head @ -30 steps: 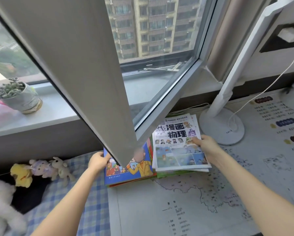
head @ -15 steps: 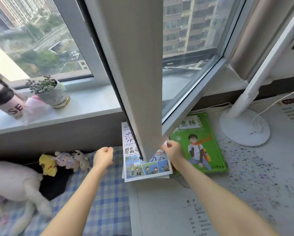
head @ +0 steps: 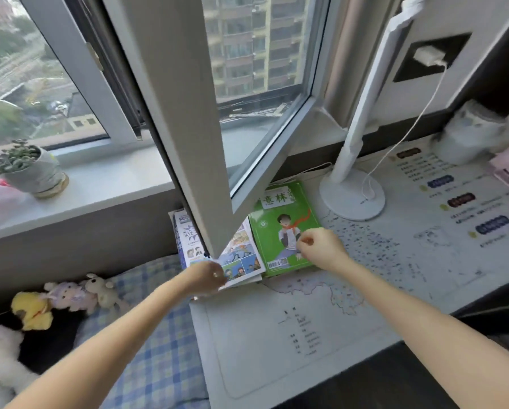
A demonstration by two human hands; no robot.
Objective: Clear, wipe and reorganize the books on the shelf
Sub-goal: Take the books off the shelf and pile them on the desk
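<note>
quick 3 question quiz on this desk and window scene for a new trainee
1. Fill in: the left hand grips the near corner of the ___.
2. True or false: the right hand is over the green magazine.
3. Which one stands on the windowsill? A. potted succulent B. kettle C. alarm clock

Key: 1. comic book. 2. True. 3. A.
</note>
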